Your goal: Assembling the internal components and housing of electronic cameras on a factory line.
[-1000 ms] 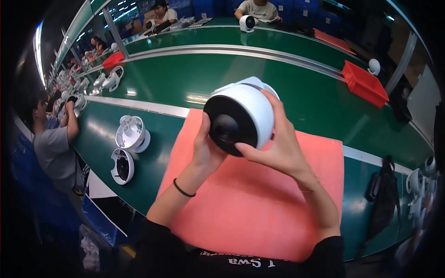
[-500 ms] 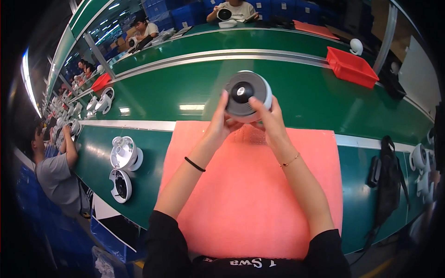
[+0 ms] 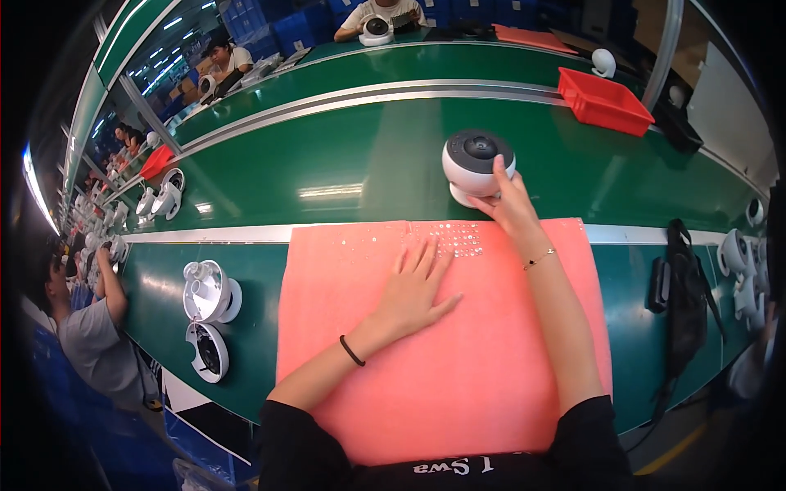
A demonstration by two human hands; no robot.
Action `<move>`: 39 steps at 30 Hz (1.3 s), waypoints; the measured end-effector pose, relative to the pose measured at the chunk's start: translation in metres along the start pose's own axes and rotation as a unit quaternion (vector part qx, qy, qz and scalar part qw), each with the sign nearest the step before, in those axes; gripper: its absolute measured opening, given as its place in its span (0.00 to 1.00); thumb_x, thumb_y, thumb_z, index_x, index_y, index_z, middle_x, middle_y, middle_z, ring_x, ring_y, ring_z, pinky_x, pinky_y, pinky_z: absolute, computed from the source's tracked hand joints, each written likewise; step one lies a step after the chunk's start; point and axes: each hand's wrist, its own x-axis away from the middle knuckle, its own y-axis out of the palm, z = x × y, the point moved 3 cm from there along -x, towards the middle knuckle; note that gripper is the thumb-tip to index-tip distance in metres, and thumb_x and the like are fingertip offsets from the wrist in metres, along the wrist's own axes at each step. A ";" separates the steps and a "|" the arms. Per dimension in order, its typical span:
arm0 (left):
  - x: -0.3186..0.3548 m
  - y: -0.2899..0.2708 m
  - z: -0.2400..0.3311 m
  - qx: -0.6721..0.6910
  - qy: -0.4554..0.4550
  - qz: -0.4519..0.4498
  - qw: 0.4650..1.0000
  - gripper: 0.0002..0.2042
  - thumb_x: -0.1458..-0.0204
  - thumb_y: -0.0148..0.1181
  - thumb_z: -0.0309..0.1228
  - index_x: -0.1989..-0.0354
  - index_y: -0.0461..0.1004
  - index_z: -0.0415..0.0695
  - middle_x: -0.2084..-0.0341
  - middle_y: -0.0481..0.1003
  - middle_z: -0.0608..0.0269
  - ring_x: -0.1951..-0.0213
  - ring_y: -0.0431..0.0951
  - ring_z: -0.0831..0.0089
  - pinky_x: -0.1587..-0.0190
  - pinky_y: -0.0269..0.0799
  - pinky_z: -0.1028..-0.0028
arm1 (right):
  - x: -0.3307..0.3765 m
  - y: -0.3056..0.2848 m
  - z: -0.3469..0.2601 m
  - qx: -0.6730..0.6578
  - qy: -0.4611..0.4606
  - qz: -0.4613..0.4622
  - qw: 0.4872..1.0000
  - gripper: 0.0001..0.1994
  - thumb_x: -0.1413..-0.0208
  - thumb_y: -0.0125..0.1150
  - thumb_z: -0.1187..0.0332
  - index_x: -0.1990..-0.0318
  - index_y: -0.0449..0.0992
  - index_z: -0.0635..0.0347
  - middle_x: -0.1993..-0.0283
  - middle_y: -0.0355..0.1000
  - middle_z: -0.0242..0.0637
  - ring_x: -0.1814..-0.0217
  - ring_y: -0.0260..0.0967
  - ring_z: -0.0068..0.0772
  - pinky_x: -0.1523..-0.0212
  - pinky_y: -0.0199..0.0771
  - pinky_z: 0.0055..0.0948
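A rounded white device (image 3: 460,170) with a dark grey ringed face and a black dome sits upright on its small white base, on the green surface beyond the pink mat. My right hand (image 3: 514,204) holds it from the right, thumb up by the dark face and the other fingers low by the base. Fingers spread, my left hand (image 3: 416,296) lies flat on the pink foam mat (image 3: 458,385) and holds nothing. Past its fingertips, rows of small shiny pieces (image 3: 460,239) lie at the mat's far edge.
To the left are an opened white housing (image 3: 205,293) and its other half (image 3: 210,352). A red tray (image 3: 606,105) stands at the back right. A black strap bag (image 3: 684,311) lies on the right. Co-workers sit left and across, with more white devices (image 3: 167,196).
The device has gone from both hands, tilted face-on, to standing upright farther right on the green surface. My left hand has let go and come down onto the mat.
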 end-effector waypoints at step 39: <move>0.002 -0.005 -0.001 0.033 0.001 0.031 0.999 0.30 0.51 0.52 0.49 0.46 0.62 0.37 0.44 0.57 0.38 0.40 0.56 0.52 0.39 0.48 0.53 | 0.063 0.038 0.032 0.601 -0.346 -0.177 0.698 0.12 0.56 0.54 0.75 0.61 0.73 0.60 0.63 0.67 0.34 0.60 0.62 0.36 0.56 0.63 0.33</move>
